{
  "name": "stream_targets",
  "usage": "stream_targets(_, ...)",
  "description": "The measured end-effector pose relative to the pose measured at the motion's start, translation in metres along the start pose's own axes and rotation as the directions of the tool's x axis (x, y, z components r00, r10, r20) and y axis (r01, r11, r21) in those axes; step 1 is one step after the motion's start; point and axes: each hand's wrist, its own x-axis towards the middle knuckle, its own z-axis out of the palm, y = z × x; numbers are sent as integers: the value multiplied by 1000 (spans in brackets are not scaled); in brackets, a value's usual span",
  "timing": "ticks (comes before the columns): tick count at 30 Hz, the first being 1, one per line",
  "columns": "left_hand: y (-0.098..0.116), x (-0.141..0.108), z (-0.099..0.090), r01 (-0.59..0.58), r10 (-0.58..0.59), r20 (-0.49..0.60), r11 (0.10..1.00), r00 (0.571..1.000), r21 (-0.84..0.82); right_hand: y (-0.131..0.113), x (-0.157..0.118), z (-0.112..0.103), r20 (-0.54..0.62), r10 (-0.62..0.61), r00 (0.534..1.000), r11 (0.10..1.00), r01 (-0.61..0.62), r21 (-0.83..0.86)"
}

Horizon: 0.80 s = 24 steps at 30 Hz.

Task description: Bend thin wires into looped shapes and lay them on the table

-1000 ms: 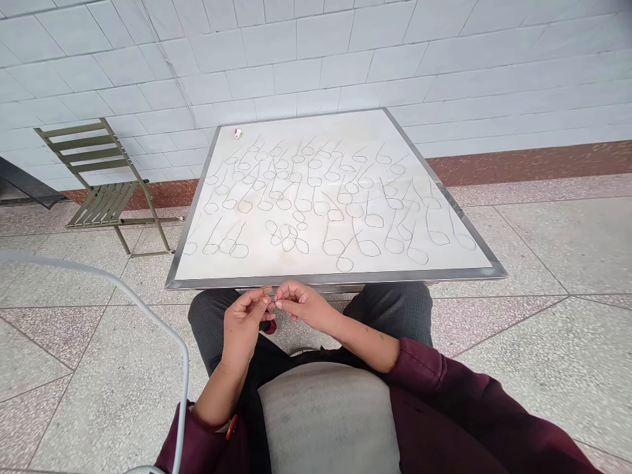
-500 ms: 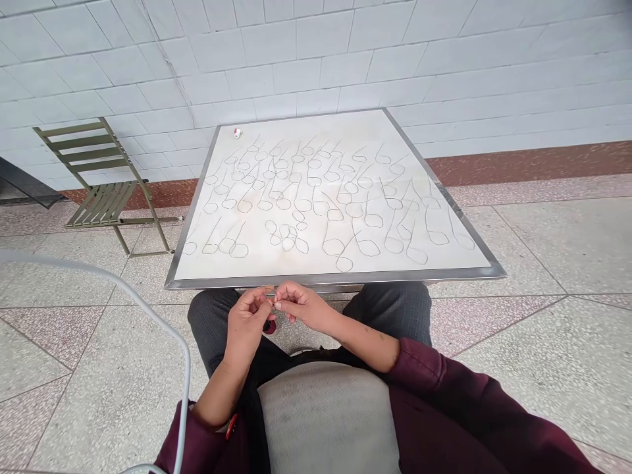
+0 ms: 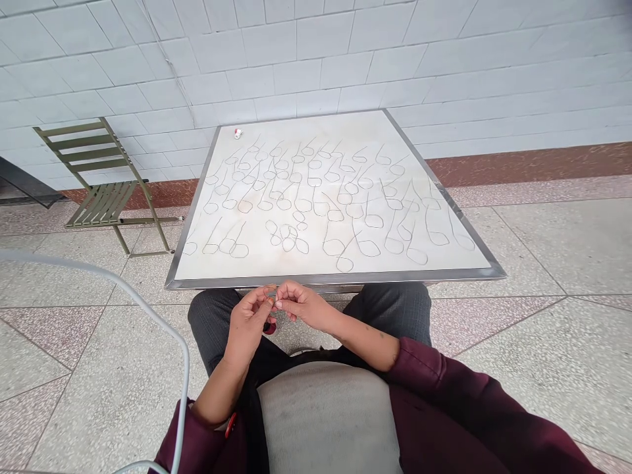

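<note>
Just off the table's near edge, my left hand (image 3: 248, 320) and my right hand (image 3: 302, 305) meet above my lap. Both pinch a thin wire loop (image 3: 271, 288) between thumb and fingertips; part of the wire is hidden by the fingers. In front of them, many looped wires (image 3: 368, 248) with straight tails lie spread over the white tabletop (image 3: 296, 268). A cluster of small wire rings joined like petals (image 3: 288, 237) lies near the middle front.
A metal strip edges the table (image 3: 345, 280). A small red-and-white object (image 3: 237, 133) sits at its far left corner. On the left stands a green slatted folding chair (image 3: 106, 191). A pale cable (image 3: 162, 322) curves past my left arm. A tiled wall (image 3: 316, 49) rises behind.
My hands stay nearly in place, shifting only very slightly with the wire between the fingertips. The things on the table look the same.
</note>
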Motion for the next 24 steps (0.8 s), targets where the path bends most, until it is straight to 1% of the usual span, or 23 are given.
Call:
stream_targets(5, 3, 1, 1, 31, -29, 20, 996, 999, -78, -1, 0, -1, -7, -1, 1000, 1000, 1, 11)
stream_targets(9, 4, 1, 2, 42, -39, 26, 994, 999, -100, -4, 0, 0, -3, 7, 1000, 1000, -7, 31)
stream_targets(14, -1, 1, 2, 28, -24, 28, 992, 999, -125, -8, -1, 1, -12, 12, 1000, 999, -11, 30)
stream_targets(17, -5, 1, 2, 12, -11, 6, 990, 1000, -141, -12, -3, 0, 3, 6, 1000, 1000, -6, 6)
stream_targets(20, -7, 0, 4, -12, 9, -29, 992, 1000, -127, -16, -4, 0, 19, 28, 999, 999, -27, -46)
stream_targets(24, -5, -4, 7, -56, 51, -55, 994, 997, -90, -19, -4, 2, -31, 52, 998, 991, -55, -121)
